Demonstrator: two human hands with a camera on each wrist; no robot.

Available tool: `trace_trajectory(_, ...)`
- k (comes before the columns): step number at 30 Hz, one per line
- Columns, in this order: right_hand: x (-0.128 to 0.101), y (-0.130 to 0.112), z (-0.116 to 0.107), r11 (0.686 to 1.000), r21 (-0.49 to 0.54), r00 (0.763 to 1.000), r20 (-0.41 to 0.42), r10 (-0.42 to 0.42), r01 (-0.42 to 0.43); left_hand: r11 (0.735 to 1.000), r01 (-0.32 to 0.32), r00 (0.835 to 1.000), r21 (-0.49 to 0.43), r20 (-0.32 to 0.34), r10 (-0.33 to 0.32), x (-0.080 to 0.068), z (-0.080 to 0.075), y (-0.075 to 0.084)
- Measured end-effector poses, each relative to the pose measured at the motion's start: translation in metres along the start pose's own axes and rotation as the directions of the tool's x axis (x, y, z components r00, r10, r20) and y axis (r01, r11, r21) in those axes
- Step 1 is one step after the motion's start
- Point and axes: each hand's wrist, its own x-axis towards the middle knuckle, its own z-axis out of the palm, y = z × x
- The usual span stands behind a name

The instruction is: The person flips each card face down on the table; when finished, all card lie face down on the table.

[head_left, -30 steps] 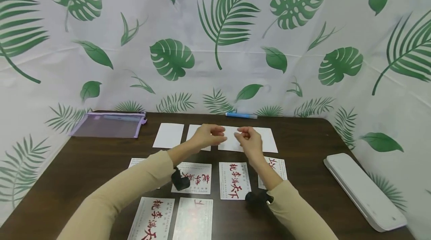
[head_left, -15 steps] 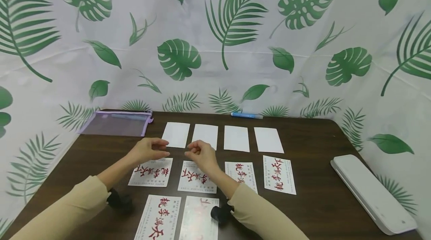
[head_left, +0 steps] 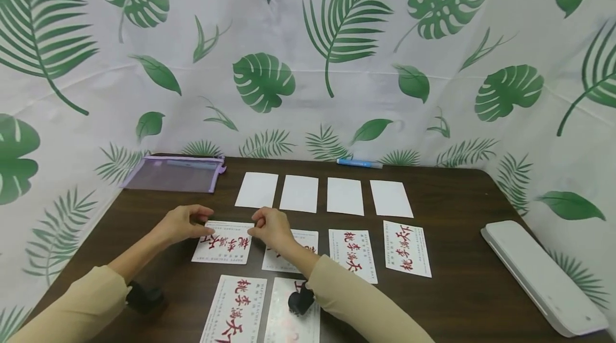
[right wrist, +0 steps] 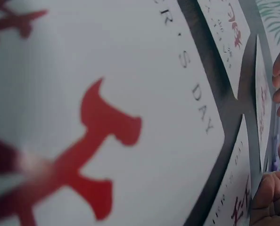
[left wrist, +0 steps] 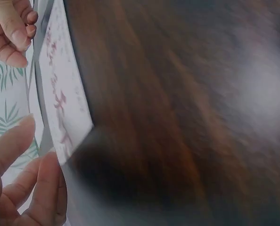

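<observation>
Near cards: two printed cards lie at the table's near edge, one with red script (head_left: 234,308) and a glossy one (head_left: 292,313) just right of it, partly under the right sleeve
Left hand: the left hand (head_left: 183,223) rests at the left end of the held card (head_left: 222,242), fingers curled, thumb and fingertips pinching its upper left corner; in the left wrist view the fingertips (left wrist: 17,141) sit right at the card's edge
Right hand: the right hand (head_left: 270,228) has curled fingers that pinch the same card at its upper right corner, and it covers part of the neighbour card (head_left: 291,254)
Held card: white with red characters, it lies flat or nearly flat on the table (head_left: 457,300), leftmost in the middle row, between the two hands
Middle row: right of the neighbour card lie two more red-script cards (head_left: 353,254) and (head_left: 406,248), side by side and apart
Blank row: four plain white cards (head_left: 256,190), (head_left: 299,193), (head_left: 345,196), (head_left: 391,199) lie in a line beyond the printed ones
Right side: a white laminator (head_left: 541,273) sits near the right edge, well apart from the cards
Far edge: a purple mesh pouch (head_left: 173,173) lies at the far left corner, a blue pen (head_left: 358,163) against the leaf-print backdrop (head_left: 308,54)
</observation>
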Motion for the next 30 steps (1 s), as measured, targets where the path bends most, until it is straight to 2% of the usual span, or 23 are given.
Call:
trace_trajectory(5,0.001,-0.001,0.003,0.998,-0.064,1.0,0.014,0.023,-0.022,1.0,0.014,1.0,0.001,-0.001,-0.014,-0.001,-0.001,-0.007)
trace_trajectory(9,0.001,-0.001,0.005,0.993,-0.117,0.999,0.019,0.036,-0.034,1.0,-0.018,1.0,-0.007,0.006,0.018,0.0,0.0,-0.01)
trace_trajectory(17,0.002,-0.003,0.008,0.978,-0.204,0.998,0.039,0.04,-0.031,0.998,-0.03,1.0,0.056,0.007,0.029,0.004,0.001,-0.013)
trace_trajectory(25,0.0,-0.005,0.008,0.985,-0.171,0.999,0.029,0.041,-0.035,0.997,-0.078,0.997,0.027,0.005,0.078,0.003,0.002,-0.011)
trace_trajectory(30,-0.003,-0.003,0.007,0.996,-0.088,1.0,-0.023,0.014,-0.016,0.994,-0.108,0.994,-0.011,-0.021,0.108,0.003,0.003,-0.007)
